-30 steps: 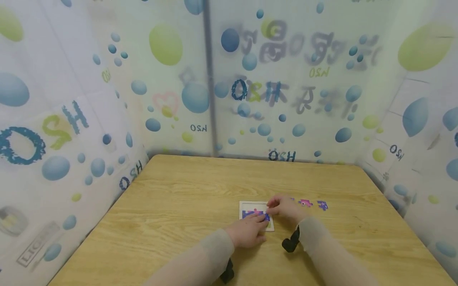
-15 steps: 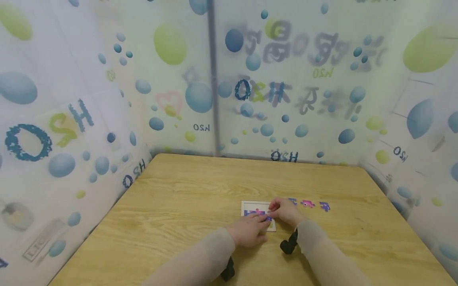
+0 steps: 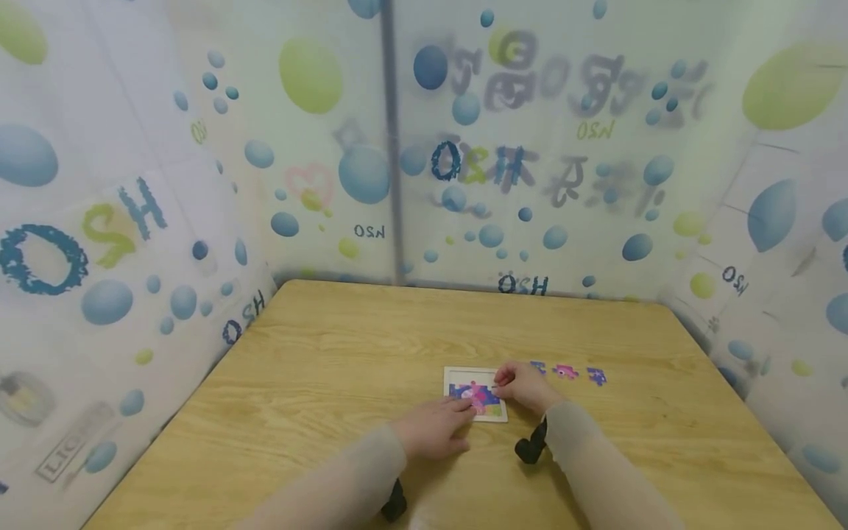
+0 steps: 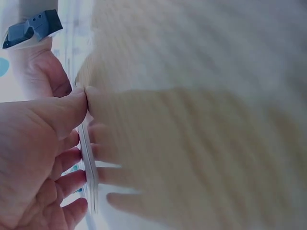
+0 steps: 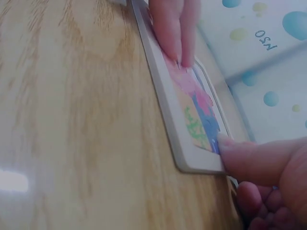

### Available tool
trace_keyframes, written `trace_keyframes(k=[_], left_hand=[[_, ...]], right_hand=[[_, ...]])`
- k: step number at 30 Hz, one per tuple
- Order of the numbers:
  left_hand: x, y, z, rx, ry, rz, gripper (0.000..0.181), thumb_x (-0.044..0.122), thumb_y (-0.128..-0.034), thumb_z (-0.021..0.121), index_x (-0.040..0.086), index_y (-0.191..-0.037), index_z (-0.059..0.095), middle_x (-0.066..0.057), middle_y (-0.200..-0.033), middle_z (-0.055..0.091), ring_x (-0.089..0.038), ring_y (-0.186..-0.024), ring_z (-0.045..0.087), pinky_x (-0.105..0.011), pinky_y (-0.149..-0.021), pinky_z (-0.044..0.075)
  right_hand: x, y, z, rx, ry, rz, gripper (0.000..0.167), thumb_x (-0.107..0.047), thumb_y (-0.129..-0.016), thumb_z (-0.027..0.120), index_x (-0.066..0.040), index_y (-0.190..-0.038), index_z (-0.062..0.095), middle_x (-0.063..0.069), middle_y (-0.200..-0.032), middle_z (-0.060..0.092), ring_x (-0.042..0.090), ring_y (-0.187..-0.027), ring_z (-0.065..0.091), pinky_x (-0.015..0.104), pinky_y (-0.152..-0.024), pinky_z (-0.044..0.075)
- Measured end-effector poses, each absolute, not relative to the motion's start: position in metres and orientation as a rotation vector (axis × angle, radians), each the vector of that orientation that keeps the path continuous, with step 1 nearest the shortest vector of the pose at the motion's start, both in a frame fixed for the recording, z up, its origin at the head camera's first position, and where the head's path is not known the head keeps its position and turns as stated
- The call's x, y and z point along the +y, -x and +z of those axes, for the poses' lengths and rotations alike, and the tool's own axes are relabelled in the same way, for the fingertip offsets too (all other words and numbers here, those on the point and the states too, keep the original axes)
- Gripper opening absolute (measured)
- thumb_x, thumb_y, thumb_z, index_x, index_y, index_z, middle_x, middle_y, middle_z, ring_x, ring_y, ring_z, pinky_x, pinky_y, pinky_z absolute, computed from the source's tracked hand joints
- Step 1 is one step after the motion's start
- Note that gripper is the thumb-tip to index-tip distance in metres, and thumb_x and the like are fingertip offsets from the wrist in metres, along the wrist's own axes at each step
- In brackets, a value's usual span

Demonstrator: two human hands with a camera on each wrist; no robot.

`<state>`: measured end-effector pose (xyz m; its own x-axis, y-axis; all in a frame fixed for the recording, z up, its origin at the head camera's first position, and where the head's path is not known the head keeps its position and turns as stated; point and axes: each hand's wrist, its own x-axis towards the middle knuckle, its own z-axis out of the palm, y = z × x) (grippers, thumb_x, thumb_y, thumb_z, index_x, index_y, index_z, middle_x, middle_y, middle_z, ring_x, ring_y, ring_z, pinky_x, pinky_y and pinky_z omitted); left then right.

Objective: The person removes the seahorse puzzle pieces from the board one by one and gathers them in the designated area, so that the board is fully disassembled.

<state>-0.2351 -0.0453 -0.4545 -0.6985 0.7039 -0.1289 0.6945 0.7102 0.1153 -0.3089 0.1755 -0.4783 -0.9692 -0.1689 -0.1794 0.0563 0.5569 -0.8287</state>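
Note:
A white-rimmed puzzle tray [image 3: 447, 377] lies flat on the table, its near part filled with joined jigsaw pieces [image 3: 486, 398] in pink, blue and green. My left hand [image 3: 433, 428] lies at the tray's near left, straight fingertips resting on the pieces. At the right edge, my right hand [image 3: 528, 386] holds the tray, the thumb [image 5: 240, 155] on top at a blue piece and other fingers curled beside the rim. The right index fingertip is hidden in the right wrist view. Beyond that hand lie a blue loose piece [image 3: 538, 366], a pink one [image 3: 566, 372] and a purple one [image 3: 596, 376].
The wooden table [image 3: 331, 368] stretches around the tray on all sides. Patterned curtains [image 3: 318, 147] close in its back and both sides. A black wrist mount [image 3: 530, 445] hangs under the right wrist.
My left hand has drawn back toward the left and near side, baring more of the joined pieces. The right hand stays at the tray's right edge.

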Motion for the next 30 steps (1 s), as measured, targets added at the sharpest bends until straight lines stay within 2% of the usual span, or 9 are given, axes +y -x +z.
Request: trace_keyframes(k=[7, 20, 23, 27, 30], left_hand=[[-0.061, 0.230, -0.454, 2.765, -1.116, 0.115, 0.058, 0.041, -0.0958, 0.056, 0.015, -0.146, 0.043, -0.002, -0.151, 0.038, -0.021, -0.137, 0.037, -0.034, -0.112, 0.031], [-0.060, 0.231, -0.455, 2.748, -1.088, 0.150, 0.058, 0.042, -0.0955, 0.056, 0.016, -0.145, 0.044, -0.002, -0.151, 0.039, -0.022, -0.137, 0.038, -0.035, -0.112, 0.031], [-0.060, 0.231, -0.454, 2.742, -1.085, 0.159, 0.057, 0.041, -0.0956, 0.057, 0.016, -0.145, 0.044, -0.002, -0.151, 0.039, -0.022, -0.137, 0.038, -0.035, -0.112, 0.031], [-0.060, 0.231, -0.454, 2.750, -1.108, 0.165, 0.058, 0.040, -0.0955, 0.057, 0.014, -0.145, 0.044, -0.005, -0.151, 0.039, -0.024, -0.137, 0.038, -0.035, -0.112, 0.032], [-0.061, 0.231, -0.454, 2.759, -1.143, 0.172, 0.058, 0.039, -0.0952, 0.058, 0.013, -0.145, 0.044, -0.007, -0.150, 0.040, -0.025, -0.136, 0.039, -0.036, -0.112, 0.033]], right_hand=[[0.175, 0.308, -0.477, 2.567, 0.083, -1.358, 0.015, -0.003, -0.083, 0.073, -0.005, -0.093, 0.062, 0.006, -0.088, 0.059, 0.020, -0.083, 0.052, 0.033, -0.078, 0.043], [0.178, 0.312, -0.466, 2.452, 0.091, -1.346, 0.015, -0.004, -0.085, 0.069, -0.004, -0.098, 0.062, 0.008, -0.092, 0.058, 0.023, -0.087, 0.050, 0.032, -0.076, 0.043], [0.170, 0.314, -0.463, 2.491, 0.113, -1.308, 0.013, -0.009, -0.087, 0.069, -0.005, -0.097, 0.063, 0.006, -0.091, 0.059, 0.022, -0.085, 0.051, 0.031, -0.075, 0.044], [0.148, 0.313, -0.461, 2.549, 0.231, -1.239, 0.012, -0.015, -0.088, 0.070, -0.009, -0.097, 0.066, 0.003, -0.090, 0.061, 0.020, -0.084, 0.053, 0.033, -0.079, 0.047], [0.131, 0.310, -0.460, 2.535, 0.317, -1.242, 0.015, -0.016, -0.087, 0.071, -0.009, -0.099, 0.067, 0.003, -0.092, 0.061, 0.019, -0.083, 0.054, 0.032, -0.077, 0.048]])
